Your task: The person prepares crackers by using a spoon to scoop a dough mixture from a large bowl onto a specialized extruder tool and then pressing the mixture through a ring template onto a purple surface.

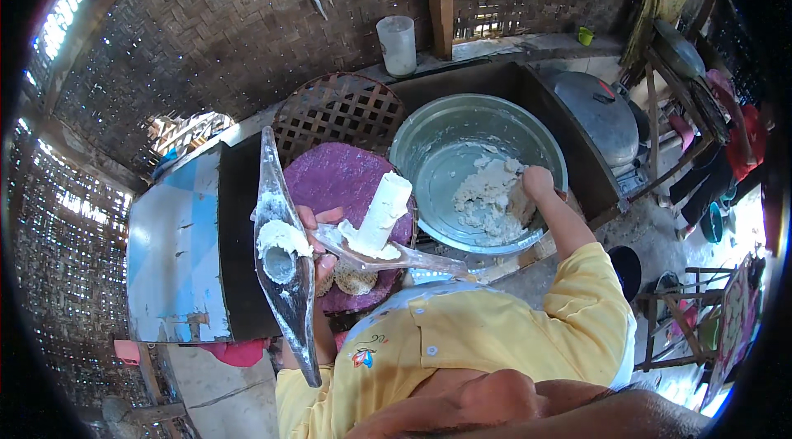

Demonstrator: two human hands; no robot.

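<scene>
Inside a woven-bamboo hut, the right hand (532, 187) is sunk into a mound of pale dough (489, 200) in a large metal basin (429, 142), fingers curled around a clump at the mound's right edge. Left of the basin, the left hand (318, 228) pinches a folded strip of clear plastic sheet (285, 274) holding a lump of dough with a hollow pressed in it (280, 245). Between that hand and the basin, a white cylindrical roller (384, 208) lies on what appears to be a purple mat (338, 175). Behind the basin stand a lattice tray (334, 109) and a white cup (398, 44).
</scene>
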